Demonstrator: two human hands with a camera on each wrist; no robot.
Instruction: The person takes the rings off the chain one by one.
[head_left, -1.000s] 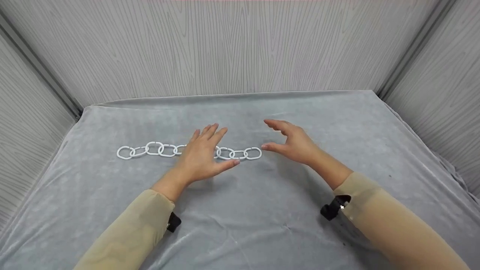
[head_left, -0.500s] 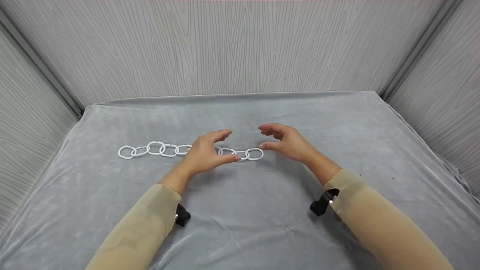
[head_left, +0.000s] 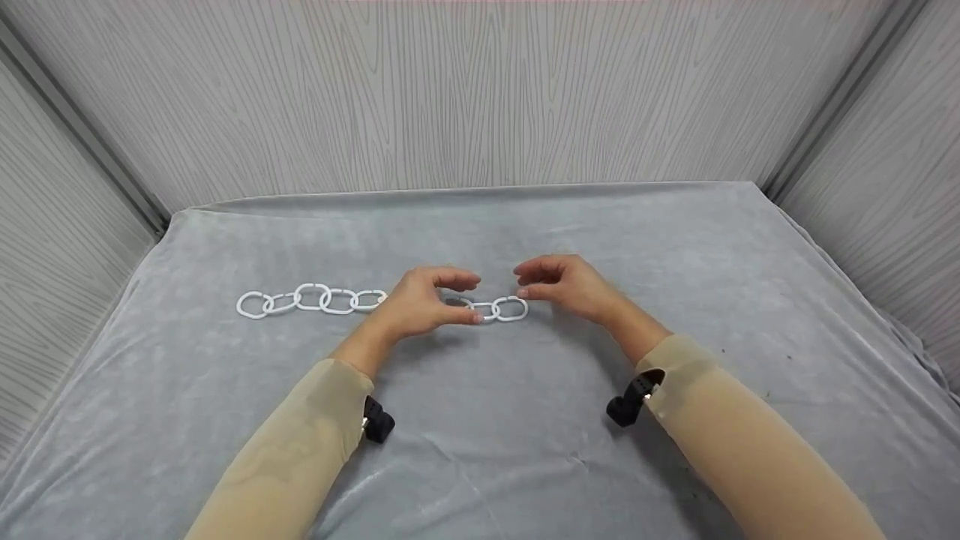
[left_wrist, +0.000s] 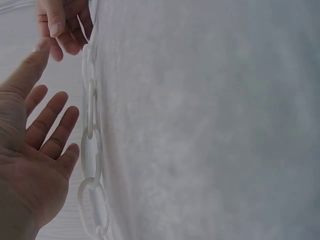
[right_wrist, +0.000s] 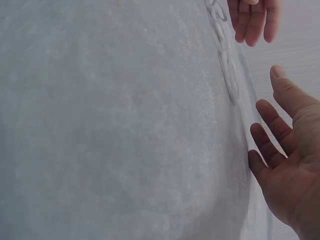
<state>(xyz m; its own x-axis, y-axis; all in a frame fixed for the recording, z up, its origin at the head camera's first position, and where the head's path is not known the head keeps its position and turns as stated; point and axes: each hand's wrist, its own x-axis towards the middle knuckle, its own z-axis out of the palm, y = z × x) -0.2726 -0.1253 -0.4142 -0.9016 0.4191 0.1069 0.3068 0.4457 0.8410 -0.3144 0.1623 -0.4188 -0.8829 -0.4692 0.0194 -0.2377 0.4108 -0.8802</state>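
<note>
Chain: the white chain [head_left: 325,300] lies on the cloth [head_left: 480,465], stretched left to right across the person's front, roughly in line with the cloth's far edge
Nearer hand: the left hand [head_left: 420,301] is over the chain's right half, hiding some links; the right hand [head_left: 566,285] is by the right end, its thumb tip overlapping the last link from above, though the right wrist view shows a gap there
Left hand: thumb and fingers well parted, facing right, holding nothing; whether its lower fingers brush the chain I cannot tell
Right hand: fingers loosely bent, thumb apart from them, facing left, with nothing in its hold
Links: smooth, pale, mostly oval loops, the leftmost rounder; probably plastic
Cloth: grey, plush, mottled nap, soft creases toward the person
Wall: the wall [head_left: 480,90] is pale grey with wavy wood-grain lines
Sleeves: the beige sleeves [head_left: 285,450] look thin and smooth
</note>
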